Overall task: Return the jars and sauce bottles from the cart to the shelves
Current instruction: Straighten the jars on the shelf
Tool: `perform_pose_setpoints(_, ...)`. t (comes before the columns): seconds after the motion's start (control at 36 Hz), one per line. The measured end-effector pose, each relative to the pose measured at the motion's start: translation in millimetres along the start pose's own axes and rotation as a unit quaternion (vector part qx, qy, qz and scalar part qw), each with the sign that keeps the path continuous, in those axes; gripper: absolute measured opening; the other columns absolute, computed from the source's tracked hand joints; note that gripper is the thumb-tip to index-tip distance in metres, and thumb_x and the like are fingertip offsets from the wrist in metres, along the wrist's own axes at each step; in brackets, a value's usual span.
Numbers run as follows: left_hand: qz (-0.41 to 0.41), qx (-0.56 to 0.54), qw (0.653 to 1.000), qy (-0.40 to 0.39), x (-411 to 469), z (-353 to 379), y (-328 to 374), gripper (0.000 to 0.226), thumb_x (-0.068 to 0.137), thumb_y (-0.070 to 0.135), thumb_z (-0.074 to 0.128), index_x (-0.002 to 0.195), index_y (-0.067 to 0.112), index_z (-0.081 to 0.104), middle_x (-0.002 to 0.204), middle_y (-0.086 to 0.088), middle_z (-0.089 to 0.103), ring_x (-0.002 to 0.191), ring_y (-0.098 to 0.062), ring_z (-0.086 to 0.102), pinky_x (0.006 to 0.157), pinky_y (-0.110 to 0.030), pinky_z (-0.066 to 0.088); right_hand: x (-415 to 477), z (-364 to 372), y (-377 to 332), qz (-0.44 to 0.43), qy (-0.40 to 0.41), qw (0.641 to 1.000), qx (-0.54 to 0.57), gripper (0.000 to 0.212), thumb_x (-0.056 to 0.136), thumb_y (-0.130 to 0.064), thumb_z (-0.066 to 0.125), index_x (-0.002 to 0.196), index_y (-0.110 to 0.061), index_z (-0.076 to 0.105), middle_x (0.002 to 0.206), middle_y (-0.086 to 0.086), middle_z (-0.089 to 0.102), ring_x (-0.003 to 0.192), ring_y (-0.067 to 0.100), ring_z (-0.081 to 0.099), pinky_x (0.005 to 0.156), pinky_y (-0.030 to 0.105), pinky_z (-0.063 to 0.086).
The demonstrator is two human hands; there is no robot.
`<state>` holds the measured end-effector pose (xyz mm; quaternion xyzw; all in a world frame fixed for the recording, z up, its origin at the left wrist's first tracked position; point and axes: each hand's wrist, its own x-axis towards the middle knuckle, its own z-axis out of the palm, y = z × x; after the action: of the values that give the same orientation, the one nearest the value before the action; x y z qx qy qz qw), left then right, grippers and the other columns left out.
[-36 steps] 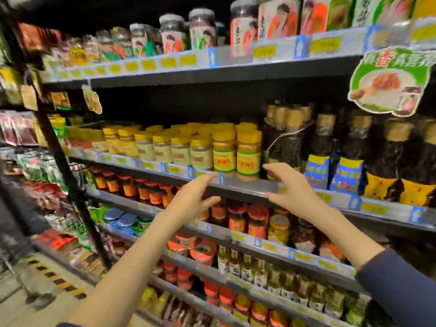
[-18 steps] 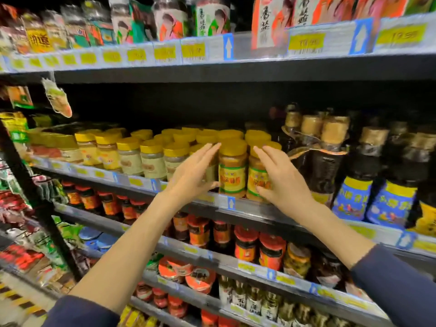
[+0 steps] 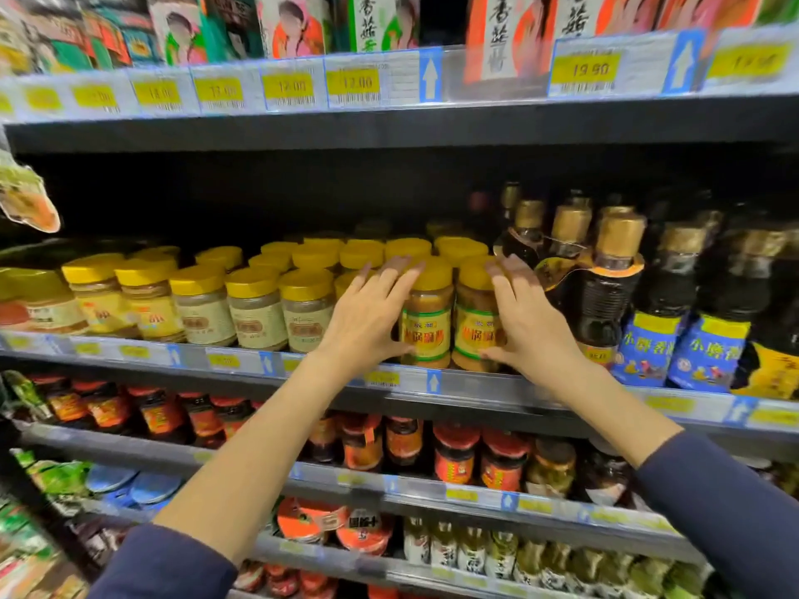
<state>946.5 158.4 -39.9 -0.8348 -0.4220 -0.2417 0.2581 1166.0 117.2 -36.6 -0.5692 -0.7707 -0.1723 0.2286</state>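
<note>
Two jars with yellow lids and yellow-green labels stand side by side at the front of the middle shelf (image 3: pixel 475 384): the left jar (image 3: pixel 428 326) and the right jar (image 3: pixel 473 330). My left hand (image 3: pixel 367 315) lies flat against the left jar's left side, fingers straight and pointing up, thumb at its lower front. My right hand (image 3: pixel 529 324) presses the right jar's right side the same way. The pair sits squeezed between my two palms. No cart is in view.
Rows of paler yellow-lidded jars (image 3: pixel 255 311) fill the shelf to the left. Tall dark sauce bottles (image 3: pixel 605 296) with gold caps stand close on the right. The upper shelf (image 3: pixel 389 118) hangs low overhead. Red-lidded jars (image 3: pixel 454 456) line the shelf below.
Both hands rose from below the shelf edge and closed in on the two front jars, now touching their sides. The view has moved closer to the shelf.
</note>
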Motion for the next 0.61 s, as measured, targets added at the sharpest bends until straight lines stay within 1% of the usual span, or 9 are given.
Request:
perform_pose_setpoints(0.08, 0.004, 0.006, 1.000, 0.003, 1, 1, -2, 0.117, 0.052, 0.050, 0.085, 0.143, 0.014, 0.022, 0.137, -0.012, 0.049, 0.124, -0.027, 0.051, 0.112, -0.041, 0.020, 1, 0, 2, -0.002, 0.006, 1.000, 0.001, 0.113, 0.060, -0.032, 0.085, 0.146, -0.005, 0.017, 0.152, 0.017, 0.019, 0.144, 0.030, 0.010, 0.092, 0.044, 0.052)
perform_pose_setpoints(0.17, 0.008, 0.011, 1.000, 0.010, 3, 4, -4, 0.116, 0.050, 0.052, 0.084, 0.142, 0.012, 0.027, 0.141, -0.013, 0.046, 0.125, -0.028, 0.050, 0.112, -0.043, 0.022, 1, 2, 3, -0.006, 0.005, 1.000, -0.003, 0.113, 0.061, -0.034, 0.084, 0.146, -0.005, 0.015, 0.153, 0.016, 0.017, 0.144, 0.030, 0.008, 0.097, 0.043, 0.047)
perform_pose_setpoints(0.31, 0.001, 0.024, 1.000, 0.007, 9, 7, -5, 0.117, 0.048, 0.053, 0.085, 0.142, 0.010, 0.031, 0.143, -0.014, 0.045, 0.130, -0.027, 0.046, 0.112, -0.043, 0.020, 1, 2, 5, -0.009, 0.006, 1.000, 0.006, 0.114, 0.061, -0.033, 0.084, 0.146, -0.004, 0.014, 0.153, 0.016, 0.016, 0.145, 0.030, 0.007, 0.097, 0.042, 0.047)
perform_pose_setpoints(0.39, -0.003, 0.020, 1.000, 0.001, 11, 8, -5, 0.116, 0.050, 0.053, 0.084, 0.143, 0.011, 0.030, 0.146, -0.013, 0.041, 0.133, -0.026, 0.042, 0.113, -0.041, 0.016, 1, 3, 5, -0.010, 0.010, 1.000, 0.009, 0.113, 0.061, -0.033, 0.084, 0.146, -0.004, 0.015, 0.153, 0.016, 0.016, 0.145, 0.030, 0.008, 0.098, 0.041, 0.046)
perform_pose_setpoints(0.47, -0.002, 0.019, 1.000, -0.003, 11, 9, -5, 0.116, 0.050, 0.052, 0.084, 0.144, 0.011, 0.029, 0.147, -0.013, 0.039, 0.134, -0.027, 0.041, 0.113, -0.042, 0.017, 2, 4, 6, -0.008, 0.011, 1.000, 0.007, 0.113, 0.062, -0.032, 0.084, 0.147, -0.005, 0.015, 0.153, 0.017, 0.016, 0.145, 0.030, 0.007, 0.098, 0.042, 0.045)
perform_pose_setpoints(0.61, 0.002, 0.021, 1.000, -0.004, 11, 9, -5, 0.117, 0.052, 0.052, 0.084, 0.145, 0.011, 0.026, 0.148, -0.014, 0.037, 0.136, -0.027, 0.038, 0.112, -0.041, 0.013, 2, 7, 5, 0.000, 0.018, 1.000, -0.012, 0.113, 0.063, -0.031, 0.083, 0.147, -0.006, 0.012, 0.155, 0.017, 0.013, 0.145, 0.031, 0.006, 0.097, 0.045, 0.048)
